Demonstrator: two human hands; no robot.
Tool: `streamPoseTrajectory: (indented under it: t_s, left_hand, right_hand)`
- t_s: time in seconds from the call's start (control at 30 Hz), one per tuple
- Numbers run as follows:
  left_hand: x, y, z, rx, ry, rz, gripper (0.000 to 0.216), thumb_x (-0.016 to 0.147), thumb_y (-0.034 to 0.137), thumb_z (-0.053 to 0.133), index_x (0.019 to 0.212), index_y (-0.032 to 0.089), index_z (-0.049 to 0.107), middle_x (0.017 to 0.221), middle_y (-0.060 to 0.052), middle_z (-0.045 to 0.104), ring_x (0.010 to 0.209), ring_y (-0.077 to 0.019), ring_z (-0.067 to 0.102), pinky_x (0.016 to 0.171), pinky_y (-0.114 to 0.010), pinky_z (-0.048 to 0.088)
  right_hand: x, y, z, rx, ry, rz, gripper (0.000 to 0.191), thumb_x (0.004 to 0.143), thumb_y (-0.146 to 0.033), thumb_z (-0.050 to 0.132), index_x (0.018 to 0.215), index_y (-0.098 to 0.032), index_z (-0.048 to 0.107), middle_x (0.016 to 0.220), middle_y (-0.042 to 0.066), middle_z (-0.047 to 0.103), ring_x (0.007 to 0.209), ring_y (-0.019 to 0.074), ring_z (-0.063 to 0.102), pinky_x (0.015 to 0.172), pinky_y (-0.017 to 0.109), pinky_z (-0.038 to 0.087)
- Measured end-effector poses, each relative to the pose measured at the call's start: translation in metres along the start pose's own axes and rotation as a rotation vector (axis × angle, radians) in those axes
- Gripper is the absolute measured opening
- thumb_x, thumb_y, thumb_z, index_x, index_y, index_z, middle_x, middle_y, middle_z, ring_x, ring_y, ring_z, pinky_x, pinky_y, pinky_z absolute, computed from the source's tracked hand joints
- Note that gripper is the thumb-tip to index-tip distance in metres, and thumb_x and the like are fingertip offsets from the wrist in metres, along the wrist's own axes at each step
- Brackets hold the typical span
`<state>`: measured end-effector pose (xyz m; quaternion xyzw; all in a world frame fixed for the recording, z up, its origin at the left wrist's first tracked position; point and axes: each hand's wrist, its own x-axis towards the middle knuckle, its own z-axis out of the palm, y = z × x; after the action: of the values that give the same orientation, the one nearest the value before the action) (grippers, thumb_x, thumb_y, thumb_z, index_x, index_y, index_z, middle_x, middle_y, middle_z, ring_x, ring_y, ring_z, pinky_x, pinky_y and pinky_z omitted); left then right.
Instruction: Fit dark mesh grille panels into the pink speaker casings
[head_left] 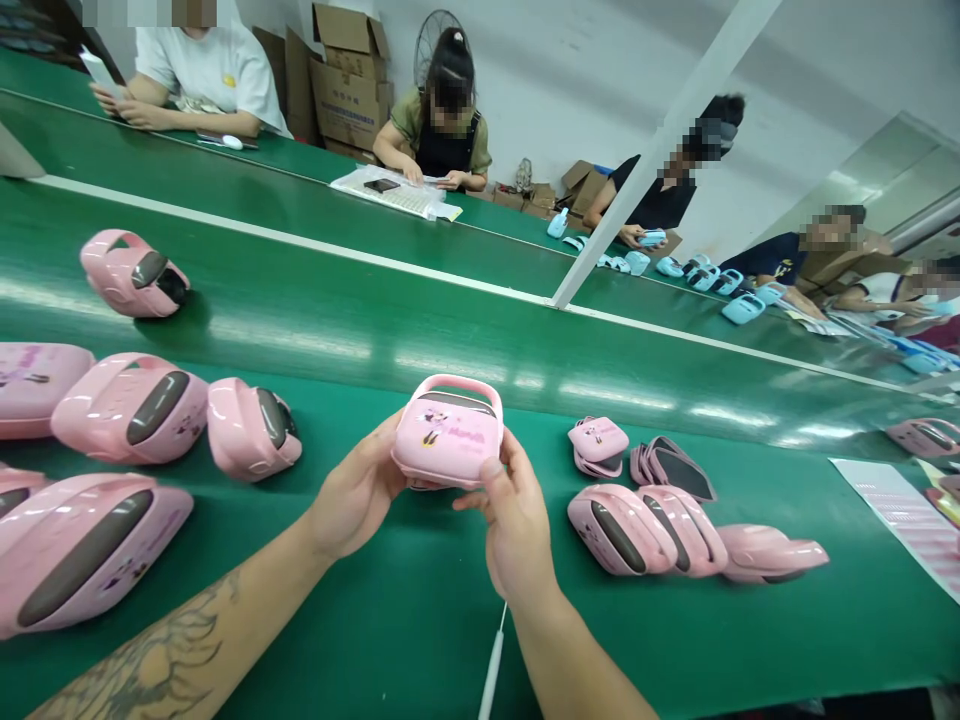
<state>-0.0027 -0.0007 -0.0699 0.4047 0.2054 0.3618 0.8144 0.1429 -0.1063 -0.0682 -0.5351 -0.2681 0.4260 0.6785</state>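
We hold a pink case (448, 432) above the green belt (420, 300) in both hands: left hand (358, 492) wrapped around its left end, right hand (514, 520) pinching its lower right corner, thumb on the printed face. Handle up, cartoon print toward us. More pink cases lie to the left (131, 408) and right (622, 515); co-workers (442, 130) sit across the belt.

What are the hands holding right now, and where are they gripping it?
Both hands hold one pink handled case above the green belt: the left hand grips its lower left side, the right hand its lower right corner.
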Motion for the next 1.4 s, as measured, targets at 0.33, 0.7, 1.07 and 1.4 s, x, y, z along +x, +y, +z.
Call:
streamPoseTrajectory:
  t_s: [0.33, 0.7, 1.07, 1.4]
  left_hand:
    - [-0.011, 0.002, -0.020, 0.028, -0.074, 0.138, 0.084, 0.075, 0.042, 0.095, 0.153, 0.034, 0.066, 0.146, -0.007, 0.072, 0.129, -0.0320, 0.069, 0.088, -0.026, 0.057]
    - [-0.013, 0.008, -0.018, 0.282, -0.149, 0.309, 0.083, 0.076, 0.038, 0.099, 0.152, 0.031, 0.068, 0.136, -0.011, 0.076, 0.107, -0.0243, 0.074, 0.084, -0.025, 0.061]
    - [-0.033, 0.009, -0.004, 0.356, -0.004, 0.337, 0.106, 0.062, 0.023, 0.109, 0.157, 0.035, 0.065, 0.156, -0.013, 0.070, 0.140, -0.0386, 0.068, 0.112, -0.041, 0.060]
    - [-0.096, -0.010, -0.009, 0.422, 0.004, 0.083, 0.091, 0.068, 0.034, 0.106, 0.151, 0.027, 0.067, 0.146, -0.016, 0.074, 0.123, -0.0401, 0.076, 0.098, -0.041, 0.066]
  right_hand:
    - [-0.020, 0.014, 0.002, -0.325, -0.182, -0.439, 0.071, 0.101, -0.031, 0.064, 0.167, -0.033, 0.041, 0.157, 0.014, 0.055, 0.145, 0.0337, 0.060, 0.118, 0.054, 0.057]
    - [-0.028, 0.024, -0.002, -0.420, -0.116, -0.467, 0.082, 0.095, -0.016, 0.065, 0.170, -0.032, 0.035, 0.167, 0.014, 0.048, 0.155, 0.0347, 0.054, 0.131, 0.063, 0.044]
    - [-0.019, 0.011, -0.010, -0.105, -0.172, -0.137, 0.093, 0.080, -0.069, 0.091, 0.156, -0.030, 0.054, 0.160, 0.018, 0.064, 0.141, 0.0399, 0.068, 0.110, 0.059, 0.063]
    - [-0.059, 0.020, -0.044, -0.400, -0.268, -0.219, 0.088, 0.091, -0.072, 0.080, 0.163, -0.032, 0.049, 0.162, 0.017, 0.059, 0.150, 0.0400, 0.059, 0.121, 0.063, 0.053]
